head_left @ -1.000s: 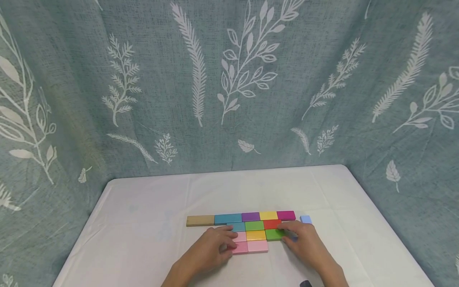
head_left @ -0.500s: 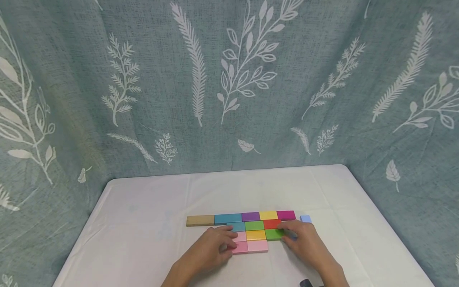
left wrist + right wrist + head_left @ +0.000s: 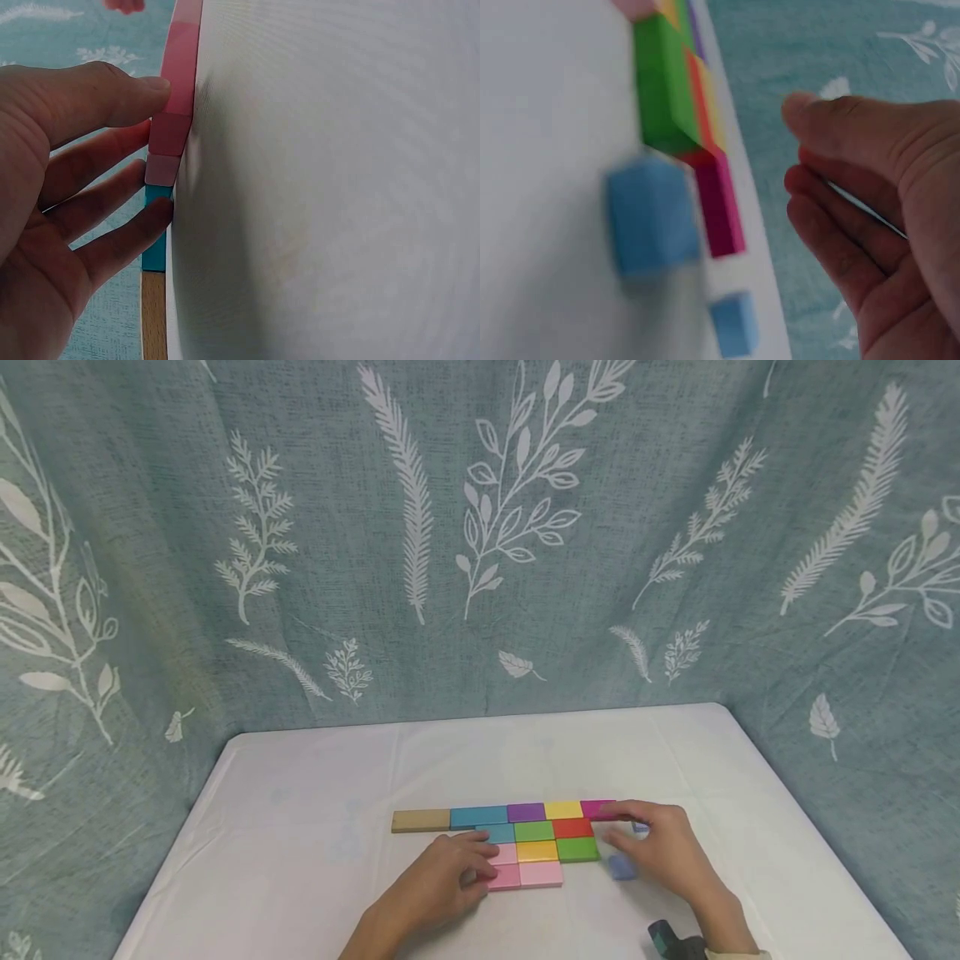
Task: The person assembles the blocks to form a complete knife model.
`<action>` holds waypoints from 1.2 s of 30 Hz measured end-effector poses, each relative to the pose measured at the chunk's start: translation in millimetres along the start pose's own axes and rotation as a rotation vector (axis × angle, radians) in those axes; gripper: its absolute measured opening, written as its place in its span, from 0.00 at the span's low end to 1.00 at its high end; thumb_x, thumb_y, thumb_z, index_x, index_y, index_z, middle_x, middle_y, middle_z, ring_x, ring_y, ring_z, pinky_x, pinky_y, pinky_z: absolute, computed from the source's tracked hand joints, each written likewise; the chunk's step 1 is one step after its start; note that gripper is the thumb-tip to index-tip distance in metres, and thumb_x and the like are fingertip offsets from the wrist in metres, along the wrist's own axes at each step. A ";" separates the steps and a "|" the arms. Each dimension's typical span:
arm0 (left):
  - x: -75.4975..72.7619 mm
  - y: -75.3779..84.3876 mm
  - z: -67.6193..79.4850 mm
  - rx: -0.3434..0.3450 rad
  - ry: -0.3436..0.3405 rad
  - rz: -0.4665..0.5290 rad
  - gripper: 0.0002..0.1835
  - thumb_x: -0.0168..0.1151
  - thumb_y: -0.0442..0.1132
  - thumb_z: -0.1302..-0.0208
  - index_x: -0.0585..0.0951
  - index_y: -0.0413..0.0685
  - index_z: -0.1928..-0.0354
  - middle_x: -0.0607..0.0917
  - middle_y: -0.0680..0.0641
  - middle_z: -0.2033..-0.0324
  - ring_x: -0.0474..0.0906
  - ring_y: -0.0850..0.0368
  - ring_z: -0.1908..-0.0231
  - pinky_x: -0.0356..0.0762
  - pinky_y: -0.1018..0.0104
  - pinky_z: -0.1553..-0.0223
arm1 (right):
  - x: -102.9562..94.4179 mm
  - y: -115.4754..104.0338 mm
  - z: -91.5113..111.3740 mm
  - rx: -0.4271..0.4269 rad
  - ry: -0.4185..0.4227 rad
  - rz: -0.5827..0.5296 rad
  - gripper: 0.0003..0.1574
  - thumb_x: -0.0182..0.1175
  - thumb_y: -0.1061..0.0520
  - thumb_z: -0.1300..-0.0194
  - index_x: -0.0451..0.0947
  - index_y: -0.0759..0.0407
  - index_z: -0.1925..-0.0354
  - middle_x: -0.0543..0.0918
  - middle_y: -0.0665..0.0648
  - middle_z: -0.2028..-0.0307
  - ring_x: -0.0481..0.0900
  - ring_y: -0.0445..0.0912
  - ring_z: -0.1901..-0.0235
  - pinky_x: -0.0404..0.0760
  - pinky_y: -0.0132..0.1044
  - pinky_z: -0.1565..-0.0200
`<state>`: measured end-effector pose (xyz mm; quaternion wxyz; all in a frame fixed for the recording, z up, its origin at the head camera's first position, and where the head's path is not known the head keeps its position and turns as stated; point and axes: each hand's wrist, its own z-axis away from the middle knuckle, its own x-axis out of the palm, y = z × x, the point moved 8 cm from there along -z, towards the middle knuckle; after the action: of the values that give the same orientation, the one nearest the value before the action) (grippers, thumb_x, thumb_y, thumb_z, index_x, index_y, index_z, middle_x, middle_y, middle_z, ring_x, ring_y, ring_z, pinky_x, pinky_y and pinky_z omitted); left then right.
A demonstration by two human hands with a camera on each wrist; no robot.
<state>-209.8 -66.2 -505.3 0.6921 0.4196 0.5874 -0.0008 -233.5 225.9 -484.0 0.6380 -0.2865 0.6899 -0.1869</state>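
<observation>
Flat coloured blocks lie in stepped rows. My left hand [image 3: 442, 872] touches the left ends of the lower rows, its thumb at the dark pink block [image 3: 178, 90] and its fingers along the light pink block [image 3: 162, 170] and teal block [image 3: 155, 247]. Holding nothing, my right hand [image 3: 663, 843] hovers at the rows' right side, its fingers apart from the thumb. Near it are the magenta block [image 3: 720, 202] and the green block [image 3: 577, 849]. Two loose blue blocks lie by this hand: a nearer blue block [image 3: 622, 867] and a farther blue block [image 3: 735, 324], mostly hidden by the hand in the head view.
The far row runs from a wooden block [image 3: 422, 821] at the left through blue, purple and yellow. Under everything is a white-covered table [image 3: 315, 785], with a leaf-patterned curtain [image 3: 450, 677] behind it. A dark device [image 3: 675, 941] is by the right wrist.
My right hand has left the green block's right end and moved right and away from me, uncovering the nearer blue block and covering much of the farther one. My left hand stays in place.
</observation>
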 end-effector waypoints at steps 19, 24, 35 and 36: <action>0.4 -0.2 0.8 -0.006 0.005 -0.016 0.09 0.77 0.38 0.32 0.95 0.58 0.53 0.91 0.57 0.40 0.82 0.49 0.29 0.79 0.43 0.26 | -47.8 48.8 -13.1 -0.083 0.039 -0.100 0.22 0.80 0.57 0.34 0.90 0.56 0.43 0.94 0.56 0.47 0.91 0.55 0.43 0.91 0.48 0.40; 0.5 -0.5 1.1 -0.015 -0.002 -0.009 0.09 0.77 0.38 0.32 0.95 0.59 0.53 0.91 0.57 0.39 0.82 0.50 0.29 0.79 0.43 0.26 | -43.4 63.7 -12.2 -0.033 0.025 -0.132 0.22 0.79 0.57 0.33 0.90 0.57 0.42 0.94 0.56 0.46 0.91 0.54 0.42 0.91 0.36 0.41; 3.8 -4.9 0.2 -0.076 -0.034 0.005 0.08 0.77 0.42 0.30 0.95 0.63 0.52 0.90 0.60 0.38 0.80 0.51 0.27 0.77 0.42 0.24 | -26.4 88.3 -7.1 0.110 -0.015 -0.233 0.24 0.78 0.54 0.32 0.89 0.54 0.39 0.92 0.55 0.42 0.89 0.51 0.38 0.86 0.23 0.42; 3.7 -4.8 0.2 -0.078 -0.035 0.005 0.08 0.77 0.42 0.30 0.95 0.63 0.52 0.90 0.60 0.38 0.80 0.51 0.27 0.77 0.42 0.24 | -25.2 89.5 -7.0 0.112 -0.013 -0.242 0.24 0.78 0.55 0.32 0.89 0.55 0.39 0.92 0.56 0.41 0.90 0.50 0.38 0.86 0.23 0.42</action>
<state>-210.8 -67.6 -511.2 0.7181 0.3936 0.5737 0.0165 -253.8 309.7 -519.5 0.6300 -0.3329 0.6348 -0.2989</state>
